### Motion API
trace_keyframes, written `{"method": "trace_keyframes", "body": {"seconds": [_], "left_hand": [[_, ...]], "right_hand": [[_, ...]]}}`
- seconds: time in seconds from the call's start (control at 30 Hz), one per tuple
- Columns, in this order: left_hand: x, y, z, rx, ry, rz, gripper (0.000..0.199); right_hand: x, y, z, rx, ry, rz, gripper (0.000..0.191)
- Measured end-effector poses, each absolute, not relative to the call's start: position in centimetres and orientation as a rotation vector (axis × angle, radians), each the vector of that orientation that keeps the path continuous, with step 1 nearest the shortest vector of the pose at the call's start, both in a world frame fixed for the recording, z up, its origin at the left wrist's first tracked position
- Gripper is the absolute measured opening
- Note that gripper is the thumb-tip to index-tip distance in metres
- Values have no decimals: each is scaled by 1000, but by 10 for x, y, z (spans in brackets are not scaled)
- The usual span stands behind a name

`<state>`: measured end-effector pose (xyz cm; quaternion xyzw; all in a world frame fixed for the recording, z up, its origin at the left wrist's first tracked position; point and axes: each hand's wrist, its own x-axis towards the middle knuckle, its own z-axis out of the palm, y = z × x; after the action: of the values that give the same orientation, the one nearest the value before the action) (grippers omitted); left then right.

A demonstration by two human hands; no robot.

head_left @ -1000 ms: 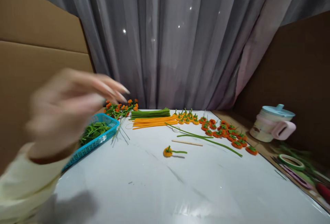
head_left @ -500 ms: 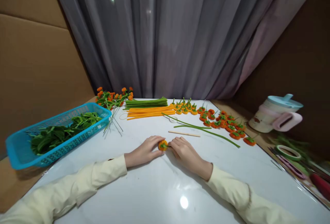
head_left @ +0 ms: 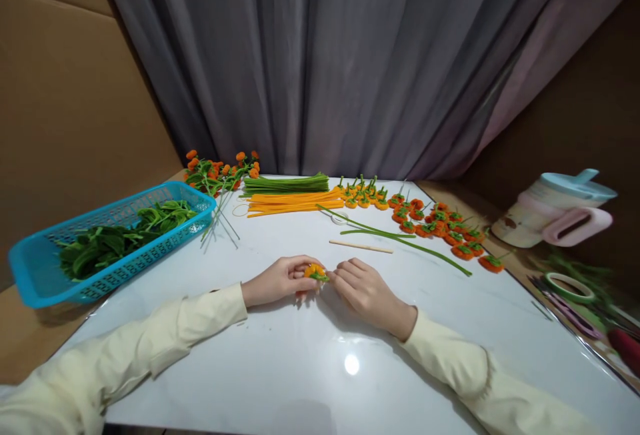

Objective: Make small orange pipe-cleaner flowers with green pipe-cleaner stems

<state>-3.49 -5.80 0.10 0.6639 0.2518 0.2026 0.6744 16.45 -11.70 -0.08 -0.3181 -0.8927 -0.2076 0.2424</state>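
Between my hands is a small orange-yellow pipe-cleaner flower [head_left: 314,271] with a green base, tilted so the green faces right. My left hand [head_left: 281,280] grips the flower between thumb and fingers. Closed in a pinch, my right hand [head_left: 361,291] is at the flower's green stem end; the fingertips hide most of the stem. Just beyond my hands lies a thin wooden stick [head_left: 361,246]. Green pipe cleaners [head_left: 400,245] lie loose past it, beside a bundle of orange pipe cleaners [head_left: 285,203] and a bundle of green pipe cleaners [head_left: 285,185].
Left stands a blue basket [head_left: 35,288] of green leaves, with finished stemmed flowers [head_left: 220,175] behind it. Several yellow flower heads [head_left: 364,196] and orange flower heads [head_left: 440,225] line the back right. A lidded cup [head_left: 530,211], green tape [head_left: 570,287] and pink-handled scissors [head_left: 575,318] are at right.
The flower has turned in my left hand, from its green base facing me to a side-on tilt. Both hands stay together. The camera view has tipped slightly downward.
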Motion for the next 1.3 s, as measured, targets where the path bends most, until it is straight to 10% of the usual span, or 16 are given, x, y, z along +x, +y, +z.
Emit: {"method": "trace_keyframes", "body": {"seconds": [1.3], "left_hand": [[-34,-52,3,1163,449,431,28]], "right_hand": [[169,-119,-12,-1094,-2431,-285,23]]}}
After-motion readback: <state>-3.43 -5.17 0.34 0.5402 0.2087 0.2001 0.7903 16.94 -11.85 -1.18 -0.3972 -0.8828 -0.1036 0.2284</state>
